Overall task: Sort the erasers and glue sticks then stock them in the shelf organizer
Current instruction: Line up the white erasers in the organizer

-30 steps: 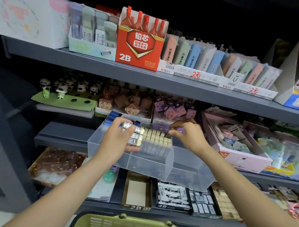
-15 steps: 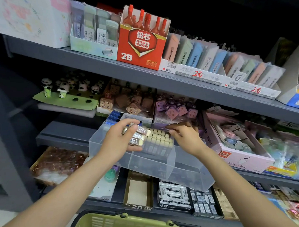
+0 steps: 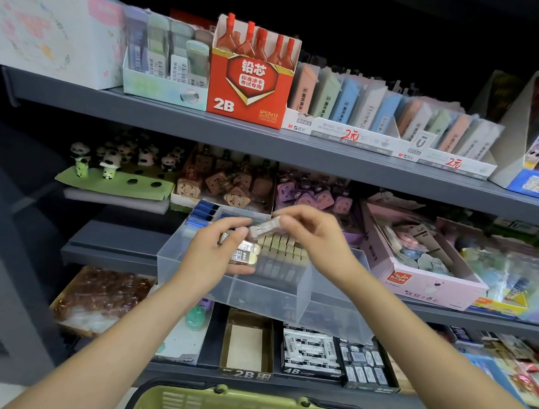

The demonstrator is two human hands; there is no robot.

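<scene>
Up comes our right hand (image 3: pixel 314 237) from the rows of erasers it was pressing a second ago, and now its fingertips pinch one small wrapped eraser (image 3: pixel 264 228), a silvery-sleeved block, lifted just above the clear plastic shelf organizer (image 3: pixel 267 294). Our left hand (image 3: pixel 212 257) has barely shifted: it grips a small stack of the same wrapped erasers (image 3: pixel 244 253), cream ends showing, thumb on top and fingers curled beneath, held over the organizer's left compartment. The lifted eraser's near end sits right beside our left thumb tip; we cannot tell whether they touch.

Below both hands, the middle compartment holds a tight block of upright erasers (image 3: pixel 283 254), cream tops in neat rows. At the organizer's back left corner we see dark blue packets (image 3: pixel 203 212). The organizer itself rests on the grey middle shelf (image 3: pixel 112 250) and overhangs its front edge.

Above, on the upper shelf, stands a red cardboard box marked 2B (image 3: pixel 250 86). To our right sits a pink carton of pastel items (image 3: pixel 426 267). At the bottom edge, we catch the rim of an olive green shopping basket (image 3: pixel 247 404).
</scene>
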